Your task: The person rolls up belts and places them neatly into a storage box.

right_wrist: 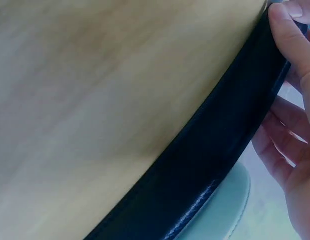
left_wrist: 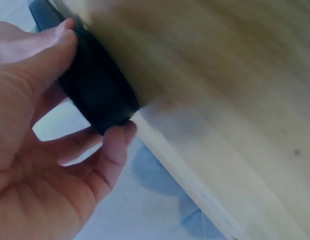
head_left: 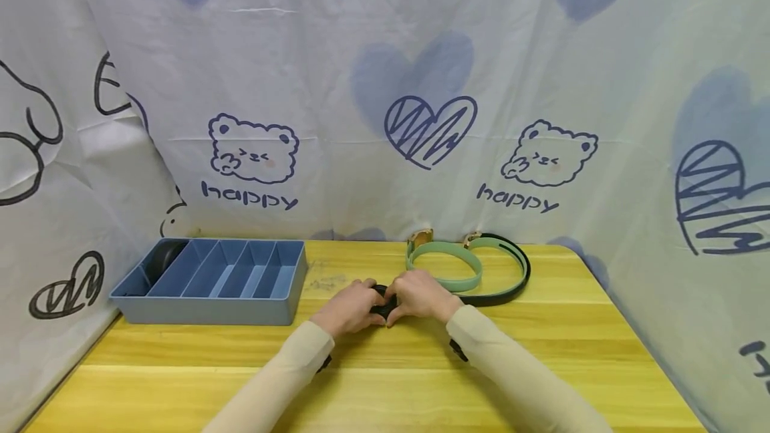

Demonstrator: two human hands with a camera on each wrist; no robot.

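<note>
A black belt (head_left: 511, 294) with a pale green lining lies in a wide curve on the table, its gold buckle at the back. Its near end is coiled into a small black roll (left_wrist: 97, 82) between both hands at the middle of the table. My left hand (head_left: 347, 309) grips the roll from the left, thumb on its near side and fingers round the rest. From the right, my right hand (head_left: 421, 296) pinches the strap where it meets the roll; in the right wrist view the black strap (right_wrist: 195, 150) runs away from those fingers.
A green belt (head_left: 451, 246) with a gold buckle lies looped behind the right hand, beside the black strap. At the left stands a blue-grey divided box (head_left: 210, 311), with a coiled black item (head_left: 164, 260) in its leftmost part. A printed cloth (head_left: 337, 152) hangs behind the table.
</note>
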